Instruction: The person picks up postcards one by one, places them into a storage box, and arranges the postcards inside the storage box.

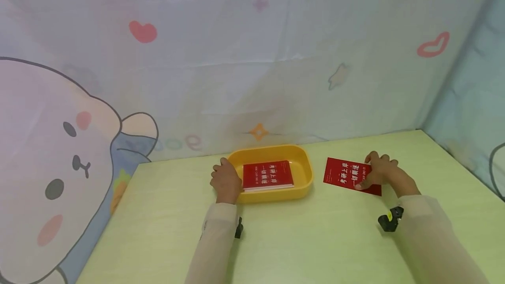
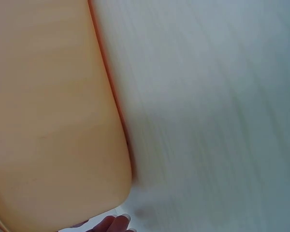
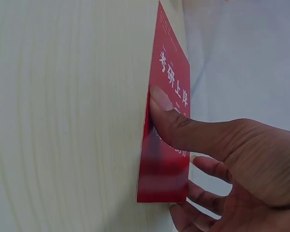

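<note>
A yellow plastic basket [image 1: 309, 174] stands on the table with a red booklet [image 1: 252, 178] lying in it, white page edges showing. My left hand [image 1: 227, 182] holds the basket's left end, and the left wrist view shows the basket's smooth outer wall [image 2: 58, 125] large, with the fingertips [image 2: 117, 223] just past its corner. To the basket's right, a second red booklet [image 1: 334, 172] with white lettering is pinched by my right hand [image 1: 382, 173]. Up close, the thumb [image 3: 179, 128] presses on the cover [image 3: 162, 181] while the other fingers sit at the far edge.
The pale yellow-green table [image 1: 300, 240] ends at a cloth backdrop [image 1: 236, 78] printed with hearts and a large cartoon animal. A dark cable [image 1: 492, 168] hangs at the far right. Small black devices [image 1: 390, 220] are strapped to both wrists.
</note>
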`<state>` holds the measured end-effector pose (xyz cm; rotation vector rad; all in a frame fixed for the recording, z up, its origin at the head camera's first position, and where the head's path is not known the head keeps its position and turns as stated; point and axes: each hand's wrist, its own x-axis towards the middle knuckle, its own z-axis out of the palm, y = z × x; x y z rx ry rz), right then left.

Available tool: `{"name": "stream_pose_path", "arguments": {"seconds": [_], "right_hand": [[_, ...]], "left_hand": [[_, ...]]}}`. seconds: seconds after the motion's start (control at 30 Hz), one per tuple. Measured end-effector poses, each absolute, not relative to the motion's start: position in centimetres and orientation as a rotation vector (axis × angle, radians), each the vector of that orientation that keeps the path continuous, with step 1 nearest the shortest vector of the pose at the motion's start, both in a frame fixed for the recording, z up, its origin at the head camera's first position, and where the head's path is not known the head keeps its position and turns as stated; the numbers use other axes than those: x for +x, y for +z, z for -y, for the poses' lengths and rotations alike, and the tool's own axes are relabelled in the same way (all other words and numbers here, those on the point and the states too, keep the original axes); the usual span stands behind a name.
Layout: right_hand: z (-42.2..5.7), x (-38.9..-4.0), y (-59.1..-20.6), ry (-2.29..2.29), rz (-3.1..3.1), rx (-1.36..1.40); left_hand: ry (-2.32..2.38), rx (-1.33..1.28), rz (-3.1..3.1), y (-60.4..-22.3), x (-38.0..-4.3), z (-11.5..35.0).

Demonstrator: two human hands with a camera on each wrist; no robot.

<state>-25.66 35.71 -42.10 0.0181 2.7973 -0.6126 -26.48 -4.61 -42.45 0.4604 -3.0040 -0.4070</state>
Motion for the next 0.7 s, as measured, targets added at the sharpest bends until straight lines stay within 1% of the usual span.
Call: {"name": "stream_pose_path", "arguments": {"seconds": [0.2,0.5,0.7], "right_hand": [[-35.82,-25.55,-42.38,-0.710,-2.808,0.040],[-36.38,-25.54,-42.22,-0.766,-2.894,-0.013],[-36.55,-25.71,-42.12,-0.922,-2.898,0.072]], "left_hand": [[-0.391,0.482,3.005,-42.48,-26.44,4.49],[-0.398,0.464,2.996,-42.44,-26.39,4.49],[-0.384,0.486,3.029,-42.35,-26.46,4.43]]}}
